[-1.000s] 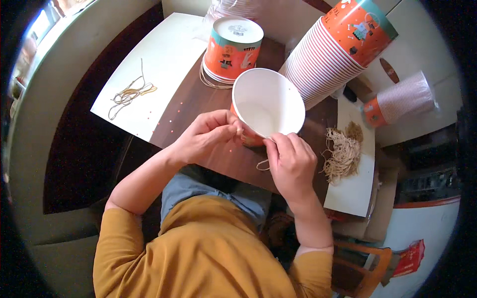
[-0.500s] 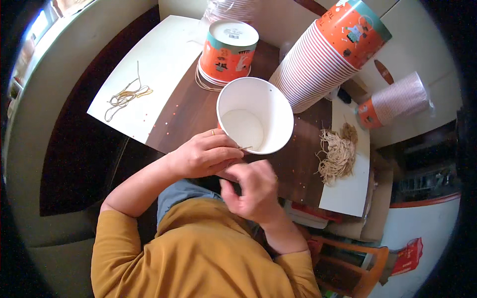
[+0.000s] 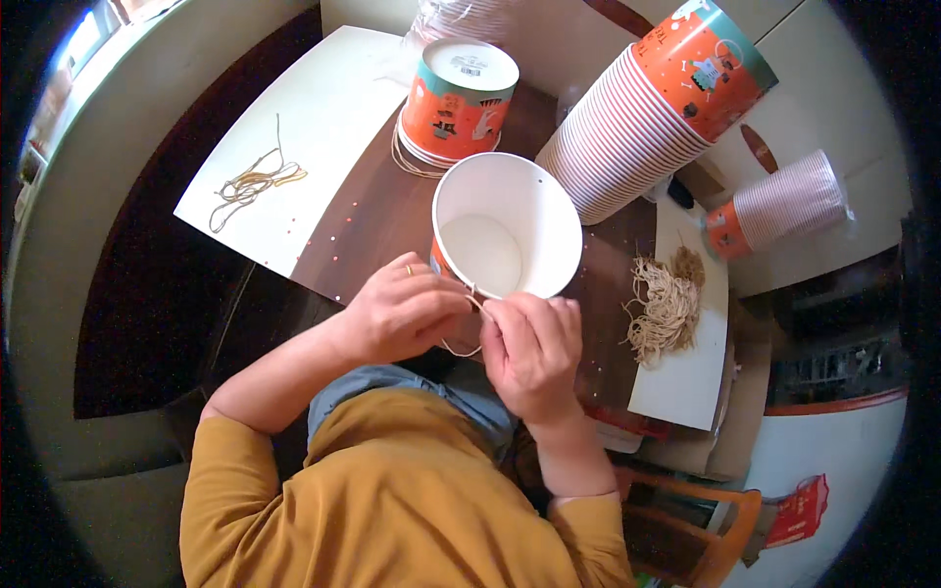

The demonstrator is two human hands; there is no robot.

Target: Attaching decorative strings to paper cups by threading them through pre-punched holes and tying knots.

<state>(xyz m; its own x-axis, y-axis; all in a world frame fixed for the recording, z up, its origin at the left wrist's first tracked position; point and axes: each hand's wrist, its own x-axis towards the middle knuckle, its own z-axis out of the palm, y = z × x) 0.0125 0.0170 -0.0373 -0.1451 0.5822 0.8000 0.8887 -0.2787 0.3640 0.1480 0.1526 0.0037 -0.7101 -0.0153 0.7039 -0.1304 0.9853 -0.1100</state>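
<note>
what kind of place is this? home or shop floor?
Likely a small hand-assembly workspace, perhaps home-based: a long stack of nested paper cups, a pile of cut strings on a white sheet, and a dark wooden table.

One view only, worn on the person's head and looking steeply down, close over the work. Its fisheye lens bends the table (image 3: 372,220) edges and leaves dark corners round the rim. The person's own chest fills 6 o'clock, and both forearms rise from there toward the centre, where the left hand (image 3: 402,316) and right hand (image 3: 532,350) meet at the cup (image 3: 507,238). The far side of the table lies at 12 o'clock, the floor at 9, a chair (image 3: 701,519) at 4. No second view overlaps it.
</note>
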